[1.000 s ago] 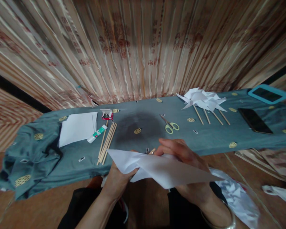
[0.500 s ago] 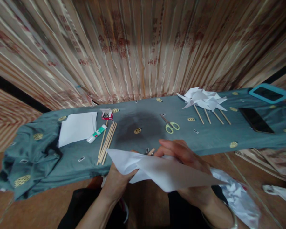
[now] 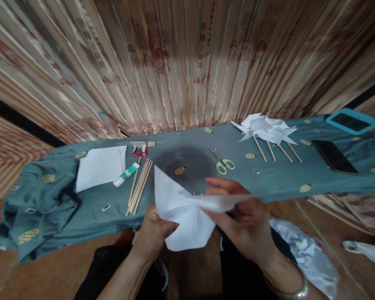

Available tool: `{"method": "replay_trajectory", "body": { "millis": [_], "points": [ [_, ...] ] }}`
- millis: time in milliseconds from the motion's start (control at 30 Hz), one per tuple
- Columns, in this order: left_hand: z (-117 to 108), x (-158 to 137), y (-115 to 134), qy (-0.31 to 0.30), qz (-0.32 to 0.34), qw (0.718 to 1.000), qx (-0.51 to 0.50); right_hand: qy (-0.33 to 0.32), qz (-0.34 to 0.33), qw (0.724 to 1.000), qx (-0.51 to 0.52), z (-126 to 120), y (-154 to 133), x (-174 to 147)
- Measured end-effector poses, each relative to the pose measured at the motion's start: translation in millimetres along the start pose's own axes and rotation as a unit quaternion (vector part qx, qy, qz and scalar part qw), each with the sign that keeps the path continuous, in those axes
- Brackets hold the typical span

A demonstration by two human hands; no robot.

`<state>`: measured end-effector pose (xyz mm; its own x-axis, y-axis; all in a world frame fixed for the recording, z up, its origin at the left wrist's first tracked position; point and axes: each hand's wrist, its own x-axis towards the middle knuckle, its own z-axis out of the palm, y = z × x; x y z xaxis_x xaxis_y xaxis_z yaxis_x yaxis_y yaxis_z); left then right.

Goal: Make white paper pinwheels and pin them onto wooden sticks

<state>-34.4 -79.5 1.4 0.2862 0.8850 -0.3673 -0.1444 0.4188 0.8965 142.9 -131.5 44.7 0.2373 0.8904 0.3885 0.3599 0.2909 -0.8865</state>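
A white paper pinwheel (image 3: 187, 227) is held between my two hands, just off the front edge of the cloth-covered table. My left hand (image 3: 153, 233) is closed on its left side, the thumb lying over the paper and the other fingers behind it. From the right, my right hand (image 3: 248, 223) pinches near its middle, with the thumb in front and the index finger reaching over the far side. One paper blade stands up at the left; another, seen nearly edge-on, crosses in front of my right fingers. Whatever lies behind the pinwheel's centre is hidden.
Left on the table (image 3: 93, 225) are white paper sheets (image 3: 101, 166), a glue stick (image 3: 126, 174), several wooden sticks (image 3: 140, 187) and a red box of small metal pins (image 3: 139, 149). Scissors (image 3: 223, 163), finished pinwheels (image 3: 265, 128), a phone (image 3: 334, 156) and a blue-framed device (image 3: 352, 121) lie rightward.
The pinwheel has turned in my hands, so its folded face now shows more. A stick end with a metal pin, visible beside my right fingers before, is now hidden.
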Motion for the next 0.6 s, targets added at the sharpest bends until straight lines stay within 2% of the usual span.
{"method": "replay_trajectory", "body": {
  "millis": [100, 200, 367, 600],
  "points": [
    [4, 3, -2, -0.049, -0.027, 0.998, -0.031, 0.008, 0.112, 0.992, 0.057, 3, 5, 6],
    [8, 6, -3, -0.052, -0.012, 0.997, -0.053, -0.019, 0.176, 0.978, 0.115, 5, 16, 13],
    [15, 7, -10, -0.044, -0.022, 0.997, -0.06, -0.024, 0.25, 0.94, 0.231, 10, 36, 18],
    [18, 8, -24, 0.005, -0.032, 0.995, -0.099, -0.036, 0.318, 0.908, 0.27, 17, 55, 19]
  ]
}}
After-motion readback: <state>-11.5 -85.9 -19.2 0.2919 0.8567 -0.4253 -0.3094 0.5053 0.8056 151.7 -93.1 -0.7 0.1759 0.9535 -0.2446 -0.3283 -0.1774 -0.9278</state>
